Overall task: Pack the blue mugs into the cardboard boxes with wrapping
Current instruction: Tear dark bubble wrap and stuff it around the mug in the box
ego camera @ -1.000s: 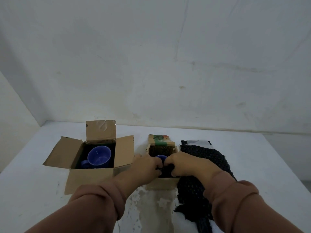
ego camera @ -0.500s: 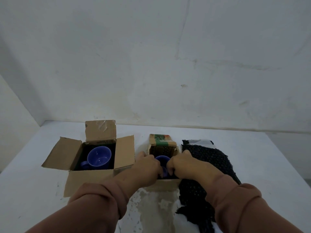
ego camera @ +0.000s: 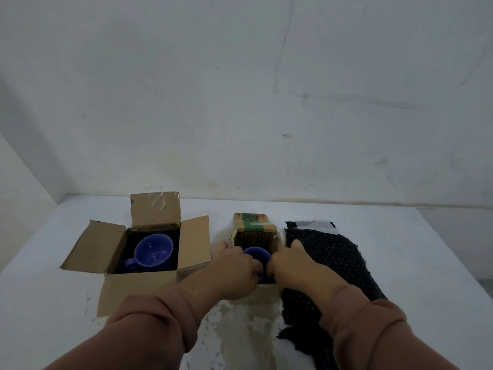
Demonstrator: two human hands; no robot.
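A blue mug (ego camera: pixel 153 252) sits inside the large open cardboard box (ego camera: pixel 192 243) on the left, on dark wrapping. A second blue mug (ego camera: pixel 256 253) sits in the small cardboard box (ego camera: pixel 253 225) at the centre. My left hand (ego camera: pixel 236 265) and my right hand (ego camera: pixel 292 263) reach into the small box from either side with fingers curled around that mug. What the fingertips touch is hidden. A sheet of black bubble wrapping (ego camera: pixel 328 255) lies flat just right of the small box, under my right forearm.
The white table (ego camera: pixel 40 303) meets a plain wall at the back and a side wall at the left. A worn patch (ego camera: pixel 250 329) marks the surface in front of the small box. The table's right edge runs past the wrapping.
Both hands have shifted slightly forward and deeper around the mug in the small box. More of the mug's rim shows between them. The left box and its mug have not moved.
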